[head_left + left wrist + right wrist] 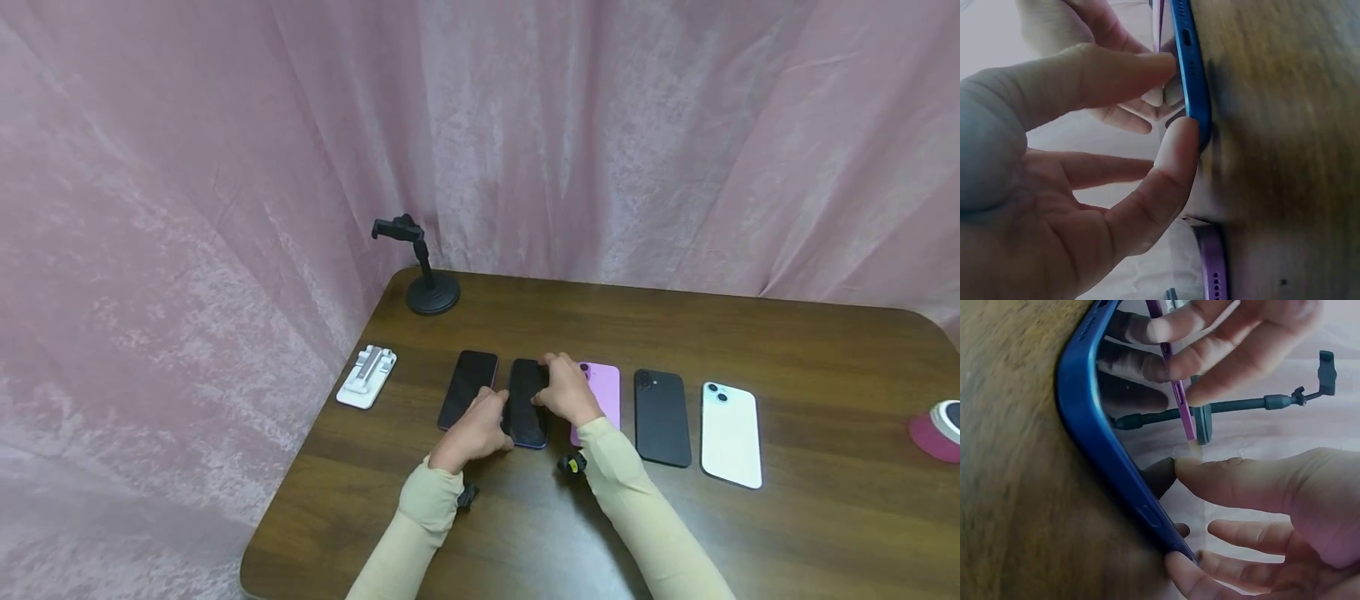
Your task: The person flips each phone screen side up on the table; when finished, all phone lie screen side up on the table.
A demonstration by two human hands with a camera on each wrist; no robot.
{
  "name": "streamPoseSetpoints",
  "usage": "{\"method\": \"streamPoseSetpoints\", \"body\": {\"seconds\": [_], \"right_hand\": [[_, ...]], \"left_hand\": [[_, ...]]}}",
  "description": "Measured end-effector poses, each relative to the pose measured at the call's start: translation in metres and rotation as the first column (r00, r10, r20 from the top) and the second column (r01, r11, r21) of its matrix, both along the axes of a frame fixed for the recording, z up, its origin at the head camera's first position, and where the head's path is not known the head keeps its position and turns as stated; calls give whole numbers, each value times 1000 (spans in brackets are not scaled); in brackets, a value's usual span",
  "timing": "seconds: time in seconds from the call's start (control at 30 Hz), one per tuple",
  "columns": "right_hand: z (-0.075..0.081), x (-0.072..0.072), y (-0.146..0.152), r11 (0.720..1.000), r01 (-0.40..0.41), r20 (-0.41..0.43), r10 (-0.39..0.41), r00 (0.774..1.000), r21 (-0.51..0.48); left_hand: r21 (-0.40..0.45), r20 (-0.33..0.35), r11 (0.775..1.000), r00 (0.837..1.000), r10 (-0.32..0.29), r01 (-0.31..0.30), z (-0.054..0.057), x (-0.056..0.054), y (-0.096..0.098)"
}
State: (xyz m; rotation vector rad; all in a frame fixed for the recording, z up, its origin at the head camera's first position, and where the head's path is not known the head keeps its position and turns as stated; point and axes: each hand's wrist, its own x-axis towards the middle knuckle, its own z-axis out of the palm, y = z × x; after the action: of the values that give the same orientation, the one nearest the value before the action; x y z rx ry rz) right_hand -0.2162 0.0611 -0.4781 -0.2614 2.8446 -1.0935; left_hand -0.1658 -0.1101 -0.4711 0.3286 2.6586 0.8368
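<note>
A blue-edged smartphone (529,408) lies screen up on the table, between both hands. My left hand (477,429) holds it at the near left corner. In the left wrist view, the index fingertip (1184,140) meets the corner of the blue edge (1194,81), while the thumb reaches the bottom end. On the far right side, my right hand (570,390) grips the same phone by its edge. The right wrist view has the thumb (1210,478) over the glossy screen and another finger (1188,575) at the blue side.
Left of it lies a purple-edged phone (467,387), screen up. Rightward lie a pink phone (606,392), a black phone (662,417) and a white phone (731,433), backs up. A white holder (367,377), a black stand (432,293) and a pink-and-white object (937,433) are also on the table.
</note>
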Motion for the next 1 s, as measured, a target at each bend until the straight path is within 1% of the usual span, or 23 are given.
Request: {"method": "streamPoseSetpoints", "body": {"seconds": [0.1, 0.17, 0.33, 0.47, 0.67, 0.77, 0.87, 1.0], "right_hand": [[1, 0, 0, 1000, 0, 1, 0, 1000, 12], [1, 0, 0, 1000, 5, 2, -5, 1000, 20], [2, -3, -2, 1000, 16, 7, -16, 1000, 15], [2, -3, -3, 999, 18, 0, -18, 1000, 28], [4, -1, 2, 999, 17, -7, -17, 1000, 33], [6, -3, 9, 1000, 10, 1, -10, 1000, -16], [8, -5, 19, 994, -9, 20, 11, 1000, -111], [10, -7, 29, 970, -47, 16, 52, 999, -239]], "left_hand": [[17, -1, 1000, 1000, 3, -2, 2, 1, 1], [24, -14, 1000, 1000, 0, 0, 2, 1, 2], [35, -34, 999, 999, 10, -8, -1, -2, 0], [39, -29, 999, 1000, 10, -9, -2, -3, -2], [80, -13, 997, 1000, 12, -11, 8, -2, 1], [124, -19, 992, 1000, 10, -7, 12, -5, 2], [187, -54, 982, 998, 7, 3, 12, -13, 3], [303, -113, 953, 993, 18, 18, 11, -23, 6]]}}
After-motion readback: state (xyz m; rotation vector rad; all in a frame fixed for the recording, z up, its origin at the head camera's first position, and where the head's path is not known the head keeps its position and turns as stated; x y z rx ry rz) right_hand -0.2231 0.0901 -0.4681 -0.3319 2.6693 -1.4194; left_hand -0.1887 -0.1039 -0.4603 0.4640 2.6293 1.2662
